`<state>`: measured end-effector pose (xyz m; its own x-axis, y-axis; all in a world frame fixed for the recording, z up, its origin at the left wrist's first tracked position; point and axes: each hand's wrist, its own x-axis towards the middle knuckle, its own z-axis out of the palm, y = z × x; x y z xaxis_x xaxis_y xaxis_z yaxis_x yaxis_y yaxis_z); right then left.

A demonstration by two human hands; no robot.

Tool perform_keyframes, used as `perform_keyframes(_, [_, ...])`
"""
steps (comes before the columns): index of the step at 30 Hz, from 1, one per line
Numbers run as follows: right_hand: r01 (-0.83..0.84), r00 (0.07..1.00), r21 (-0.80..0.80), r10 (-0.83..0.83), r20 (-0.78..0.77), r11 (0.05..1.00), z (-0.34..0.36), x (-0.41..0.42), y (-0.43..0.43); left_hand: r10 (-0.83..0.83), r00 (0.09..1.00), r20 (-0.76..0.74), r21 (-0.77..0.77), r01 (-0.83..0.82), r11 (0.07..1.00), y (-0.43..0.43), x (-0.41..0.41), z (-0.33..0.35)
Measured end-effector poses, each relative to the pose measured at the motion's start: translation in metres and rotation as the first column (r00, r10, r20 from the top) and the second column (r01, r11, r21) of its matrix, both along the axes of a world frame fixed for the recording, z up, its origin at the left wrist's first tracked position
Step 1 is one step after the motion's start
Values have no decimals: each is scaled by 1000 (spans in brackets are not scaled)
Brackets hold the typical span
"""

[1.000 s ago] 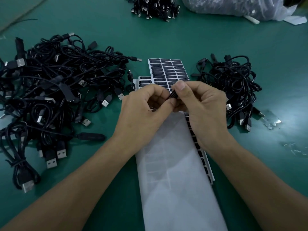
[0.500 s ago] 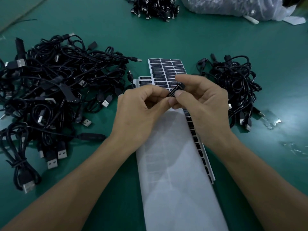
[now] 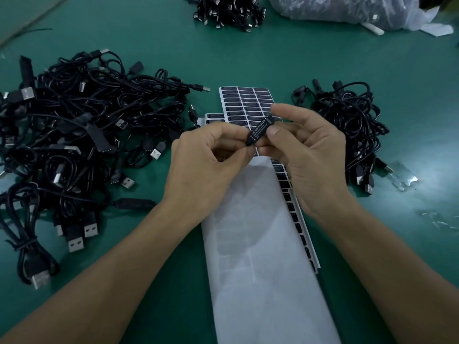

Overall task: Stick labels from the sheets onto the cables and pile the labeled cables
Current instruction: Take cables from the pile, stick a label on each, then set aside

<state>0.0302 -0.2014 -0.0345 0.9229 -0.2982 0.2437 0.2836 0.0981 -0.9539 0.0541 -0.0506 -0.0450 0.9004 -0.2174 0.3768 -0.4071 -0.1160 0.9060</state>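
Observation:
Both hands meet above the label sheets (image 3: 244, 103) at the table's middle. My right hand (image 3: 305, 155) pinches a small black cable controller (image 3: 259, 130) with white print on its label, tilted up to the right. My left hand (image 3: 211, 157) pinches its lower left end with thumb and curled fingers. The rest of that cable is hidden behind the hands. A large tangle of black USB cables (image 3: 74, 145) lies on the left. A smaller pile of cables (image 3: 352, 127) lies on the right.
A long white used backing sheet (image 3: 263, 256) runs from under the hands toward me, over a sheet with a column of black labels (image 3: 295, 217). Another cable heap (image 3: 228, 11) and a clear plastic bag (image 3: 347, 8) sit at the far edge. Scraps of clear film (image 3: 404, 180) lie at right.
The hands have lifted and spread slightly. The controller has turned so its labelled face shows between the fingers, and the right thumb has slid down along it.

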Motion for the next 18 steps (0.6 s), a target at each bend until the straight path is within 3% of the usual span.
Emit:
perform_keyframes(6, [-34,999,-10,35,21,999,-2,-2,0,103,979,177,64,-115,991,0,-3,3])
perform_keyframes(9, [14,999,-360,-2,33,933,-6,-5,1,209,907,365,24,-233,972,2,-3,6])
perform_keyframes(12, [42,996,-734,29,84,678,-12,-6,6,252,797,549,-12,-294,956,3,-3,8])
perform_keyframes(15, [-51,994,-800,107,17,598,-11,-4,12,202,736,647,-22,-247,969,-1,-11,7])
perform_keyframes(18, [-64,990,-773,136,28,631,-9,-3,14,193,806,560,-72,-184,980,-6,-18,10])
